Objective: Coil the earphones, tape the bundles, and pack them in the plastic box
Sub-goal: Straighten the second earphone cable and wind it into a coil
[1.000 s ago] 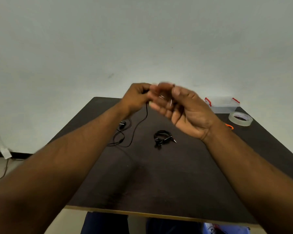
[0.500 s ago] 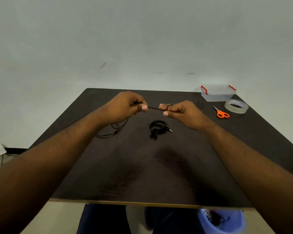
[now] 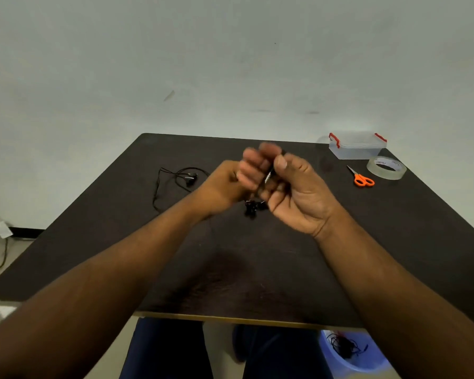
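Note:
Both hands are raised together above the middle of the dark table (image 3: 394,242). My right hand (image 3: 293,192) has its fingers curled around the black earphone cable, with the silver plug showing between the fingers. My left hand (image 3: 225,187) sits close behind it, gripping the same cable. The loose end of this earphone (image 3: 181,177), with its earbuds, trails on the table to the left. A coiled earphone bundle (image 3: 251,207) lies on the table, partly hidden under my hands. The clear plastic box (image 3: 356,146) with red clips stands at the far right.
A roll of clear tape (image 3: 386,168) and orange-handled scissors (image 3: 361,179) lie near the box. Below the table's front edge on the right sits a blue bin (image 3: 353,354) holding black cables. A cord runs along the floor at the left.
My hands were apart with the cable stretched between them; they have now come together and risen, the right hand turned palm toward me with the cable wrapped at its fingers.

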Motion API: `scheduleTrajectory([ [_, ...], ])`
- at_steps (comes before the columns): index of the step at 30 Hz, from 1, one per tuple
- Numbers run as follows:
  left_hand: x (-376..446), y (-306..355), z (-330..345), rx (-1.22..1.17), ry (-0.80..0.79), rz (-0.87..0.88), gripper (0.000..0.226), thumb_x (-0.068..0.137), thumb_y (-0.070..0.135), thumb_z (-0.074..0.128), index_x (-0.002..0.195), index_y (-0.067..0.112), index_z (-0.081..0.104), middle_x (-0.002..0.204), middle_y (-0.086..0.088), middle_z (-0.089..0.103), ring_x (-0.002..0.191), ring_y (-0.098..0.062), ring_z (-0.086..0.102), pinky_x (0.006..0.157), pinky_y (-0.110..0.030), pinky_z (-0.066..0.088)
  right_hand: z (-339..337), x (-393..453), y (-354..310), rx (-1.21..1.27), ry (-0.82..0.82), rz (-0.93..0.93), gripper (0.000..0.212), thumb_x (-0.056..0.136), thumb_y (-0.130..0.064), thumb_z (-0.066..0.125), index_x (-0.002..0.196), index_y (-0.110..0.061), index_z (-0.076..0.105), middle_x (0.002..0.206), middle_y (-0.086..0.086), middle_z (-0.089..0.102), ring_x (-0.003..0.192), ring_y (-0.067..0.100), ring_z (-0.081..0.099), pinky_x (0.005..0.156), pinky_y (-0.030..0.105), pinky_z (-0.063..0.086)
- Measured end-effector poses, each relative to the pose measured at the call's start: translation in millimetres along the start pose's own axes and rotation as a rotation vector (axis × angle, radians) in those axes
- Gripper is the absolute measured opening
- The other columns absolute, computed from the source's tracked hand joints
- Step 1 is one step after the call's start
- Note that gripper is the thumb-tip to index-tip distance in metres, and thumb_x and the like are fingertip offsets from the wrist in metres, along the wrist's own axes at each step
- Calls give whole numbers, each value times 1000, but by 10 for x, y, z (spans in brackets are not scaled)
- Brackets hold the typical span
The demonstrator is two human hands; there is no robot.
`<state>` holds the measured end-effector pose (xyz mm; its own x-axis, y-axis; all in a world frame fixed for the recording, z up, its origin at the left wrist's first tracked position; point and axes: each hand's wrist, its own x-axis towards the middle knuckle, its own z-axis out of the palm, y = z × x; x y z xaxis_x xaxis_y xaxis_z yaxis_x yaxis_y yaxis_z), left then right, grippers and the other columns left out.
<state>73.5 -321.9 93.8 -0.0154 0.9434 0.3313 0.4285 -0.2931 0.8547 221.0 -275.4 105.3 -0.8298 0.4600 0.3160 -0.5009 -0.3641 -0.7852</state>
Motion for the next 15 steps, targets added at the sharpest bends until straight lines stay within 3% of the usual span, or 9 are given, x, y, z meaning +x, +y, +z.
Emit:
scheduleTrajectory([
  [2,-57,-73,44,-27,6,5,23,96,4,52,77,9,64,52,9,54,43,0,41,46,-12,33,-38,38,-29,-121,77,-140,20,73,-17,69,90,-13,78,102,7,74,106,23,67,100,39,47],
  [5,-89,-110,-20,118,19,-13,23,95,17,57,85,1,69,55,9,55,47,0,45,51,-13,36,-244,61,-53,-682,184,-249,13,83,-7,68,93,-8,75,107,-3,73,108,12,66,89,23,50],
  [7,-110,-118,-85,265,-20,-38,25,95,22,59,75,8,66,54,9,55,47,-1,46,52,-14,36,-404,71,-46,-1046,188,-203,10,87,-4,66,91,-2,75,108,-7,71,106,0,64,87,15,50],
  [10,-112,-87,-210,455,-32,-81,15,92,28,62,78,27,68,65,12,64,59,-2,56,59,-20,44,-592,65,-36,-1354,159,-14,20,88,-12,67,79,5,73,103,-2,73,102,-12,61,82,11,48],
  [12,-98,-20,-302,513,-37,-80,11,90,30,65,80,30,68,73,13,66,69,0,60,63,-18,44,-651,38,-26,-1370,130,140,28,89,-13,67,73,10,67,92,0,76,101,-13,61,76,11,46],
  [15,-49,98,-382,505,-47,-12,13,87,26,68,76,31,65,73,19,62,71,11,58,62,-6,39,-603,-15,39,-1077,115,323,21,89,-14,66,82,5,72,92,-1,76,104,7,67,79,21,55],
])
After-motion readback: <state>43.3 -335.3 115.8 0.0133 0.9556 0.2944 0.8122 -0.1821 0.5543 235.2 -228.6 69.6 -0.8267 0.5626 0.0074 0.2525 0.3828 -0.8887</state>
